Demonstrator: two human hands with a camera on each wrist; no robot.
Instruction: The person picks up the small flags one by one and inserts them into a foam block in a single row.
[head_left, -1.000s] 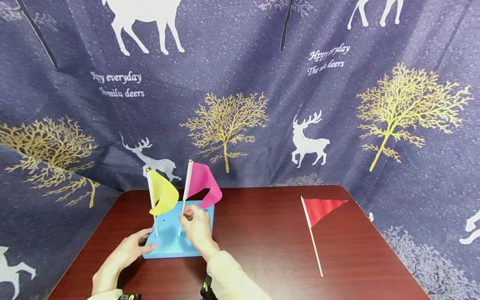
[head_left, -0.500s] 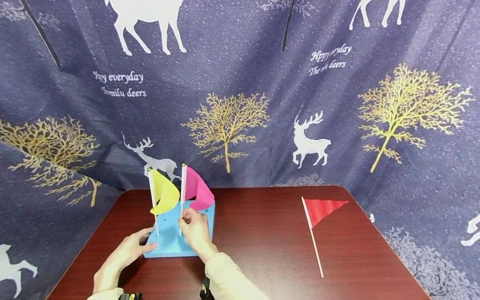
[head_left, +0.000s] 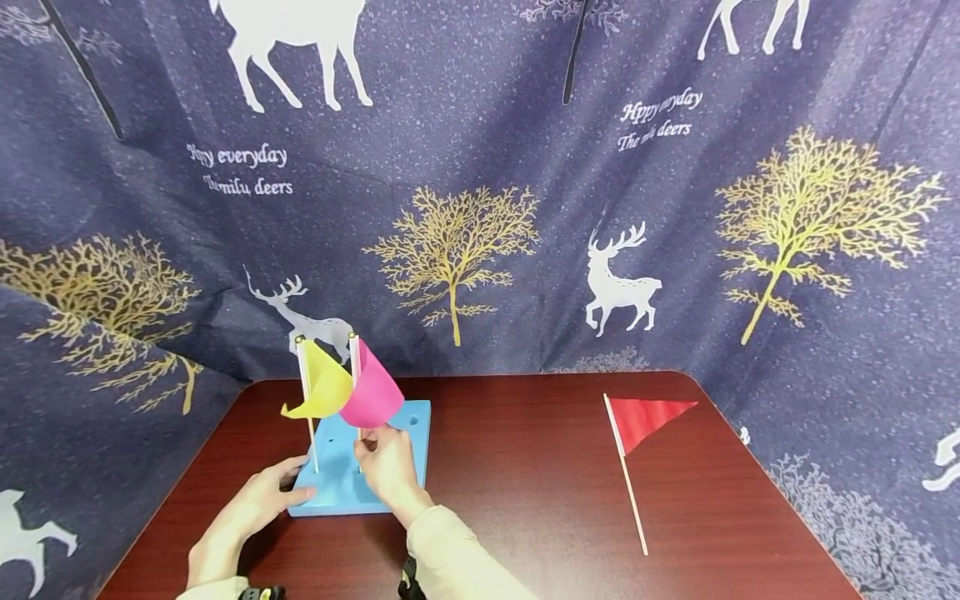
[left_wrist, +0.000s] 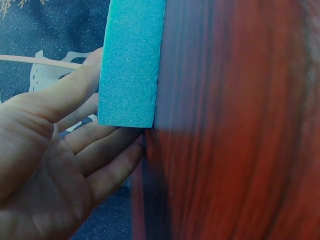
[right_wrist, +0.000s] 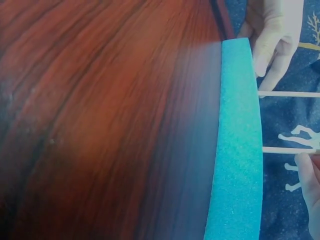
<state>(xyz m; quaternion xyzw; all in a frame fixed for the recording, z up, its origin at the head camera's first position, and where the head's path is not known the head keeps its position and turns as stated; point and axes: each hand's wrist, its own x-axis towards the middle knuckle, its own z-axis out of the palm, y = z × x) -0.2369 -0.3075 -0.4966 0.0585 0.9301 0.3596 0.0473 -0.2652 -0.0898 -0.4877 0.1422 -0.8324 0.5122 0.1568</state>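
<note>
One red flag [head_left: 645, 417], head view only.

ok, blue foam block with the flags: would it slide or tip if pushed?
Probably light: the blue foam block looks porous in the wrist views. The left hand braces its corner, hinting it slides easily. Being low and flat, it seems unlikely to tip.

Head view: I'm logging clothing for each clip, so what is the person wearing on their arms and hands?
Both hands are bare: the left hand and right hand. Pale cream long sleeves reach the wrists. A small black device with yellow marks sits at each wrist.
</note>
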